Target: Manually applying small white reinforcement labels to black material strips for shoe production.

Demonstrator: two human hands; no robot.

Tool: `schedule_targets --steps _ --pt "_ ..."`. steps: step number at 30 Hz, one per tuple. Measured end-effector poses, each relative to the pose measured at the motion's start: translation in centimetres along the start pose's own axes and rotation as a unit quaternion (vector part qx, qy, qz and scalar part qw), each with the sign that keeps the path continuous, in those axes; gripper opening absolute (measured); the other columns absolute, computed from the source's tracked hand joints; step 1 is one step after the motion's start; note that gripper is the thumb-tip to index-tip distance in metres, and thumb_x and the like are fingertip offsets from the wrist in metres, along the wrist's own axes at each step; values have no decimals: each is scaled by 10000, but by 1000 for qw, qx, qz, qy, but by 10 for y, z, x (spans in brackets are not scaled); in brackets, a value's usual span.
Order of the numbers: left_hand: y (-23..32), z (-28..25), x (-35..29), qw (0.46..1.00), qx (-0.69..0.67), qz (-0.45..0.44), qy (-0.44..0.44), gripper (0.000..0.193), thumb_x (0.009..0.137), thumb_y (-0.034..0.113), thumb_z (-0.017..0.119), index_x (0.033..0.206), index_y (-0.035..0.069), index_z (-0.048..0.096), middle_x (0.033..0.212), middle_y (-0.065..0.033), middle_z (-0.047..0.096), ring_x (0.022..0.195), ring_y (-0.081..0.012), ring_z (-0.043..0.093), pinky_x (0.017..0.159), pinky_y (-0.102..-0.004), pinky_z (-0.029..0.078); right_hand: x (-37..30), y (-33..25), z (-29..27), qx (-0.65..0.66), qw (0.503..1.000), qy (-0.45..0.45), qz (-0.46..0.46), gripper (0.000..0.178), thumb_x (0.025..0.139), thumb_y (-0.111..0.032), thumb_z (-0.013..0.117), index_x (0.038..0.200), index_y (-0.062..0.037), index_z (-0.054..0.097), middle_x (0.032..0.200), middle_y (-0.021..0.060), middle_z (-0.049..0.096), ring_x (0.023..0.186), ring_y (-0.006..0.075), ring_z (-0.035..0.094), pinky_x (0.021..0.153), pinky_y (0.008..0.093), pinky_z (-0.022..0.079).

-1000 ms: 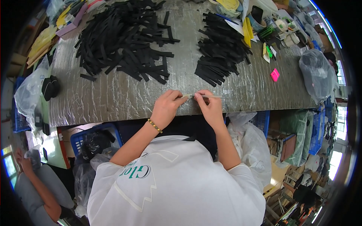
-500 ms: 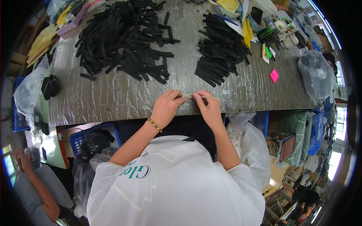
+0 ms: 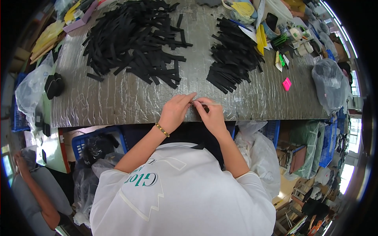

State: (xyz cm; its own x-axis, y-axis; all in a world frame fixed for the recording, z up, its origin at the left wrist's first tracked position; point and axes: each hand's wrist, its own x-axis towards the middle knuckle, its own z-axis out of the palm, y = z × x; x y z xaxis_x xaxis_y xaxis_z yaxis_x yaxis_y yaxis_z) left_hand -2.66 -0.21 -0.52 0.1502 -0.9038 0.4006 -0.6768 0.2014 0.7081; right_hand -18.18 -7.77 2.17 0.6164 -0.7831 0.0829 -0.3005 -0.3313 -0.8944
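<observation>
Above the table's near edge, my left hand [image 3: 175,111] and my right hand [image 3: 209,116] meet at the fingertips. A thin pale strip [image 3: 215,104] is pinched in my right hand, one end sticking out to the right past the knuckles. My left fingers are closed together against the right fingertips; what lies between them is too small to make out. Beyond my hands, a big loose pile of short black strips [image 3: 130,43] covers the left of the table. A smaller, neater pile of black strips [image 3: 234,55] lies to the right.
The table [image 3: 110,104] has a wrinkled, shiny cover. A pink piece [image 3: 286,83], a cup with a phone [image 3: 271,24] and a clear plastic bag [image 3: 330,80] are on its right. Black pads [image 3: 54,85] lie at the left edge. Another person [image 3: 37,192] sits at lower left.
My hands have drawn together, the right one moving left until the fingertips meet. The stretch of pale strip that showed between them is now mostly hidden. The view has shifted slightly.
</observation>
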Motion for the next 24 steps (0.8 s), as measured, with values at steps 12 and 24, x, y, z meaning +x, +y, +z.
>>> schedule_targets --steps 12,24 --pt "1 -1 0 1000 11 11 2 370 860 12 639 1227 52 622 917 -108 663 868 -310 636 762 -407 526 1 -2 3 -39 998 9 -38 134 961 -88 611 990 33 662 922 181 664 848 374 637 762 412 509" --pt "0 -11 2 999 -41 -31 -17 258 843 6 692 1098 36 659 999 -124 693 933 -323 653 820 -397 527 11 18 -27 -171 975 -70 -119 236 885 -38 658 1106 -18 577 1169 139 529 1115 356 536 949 416 438"
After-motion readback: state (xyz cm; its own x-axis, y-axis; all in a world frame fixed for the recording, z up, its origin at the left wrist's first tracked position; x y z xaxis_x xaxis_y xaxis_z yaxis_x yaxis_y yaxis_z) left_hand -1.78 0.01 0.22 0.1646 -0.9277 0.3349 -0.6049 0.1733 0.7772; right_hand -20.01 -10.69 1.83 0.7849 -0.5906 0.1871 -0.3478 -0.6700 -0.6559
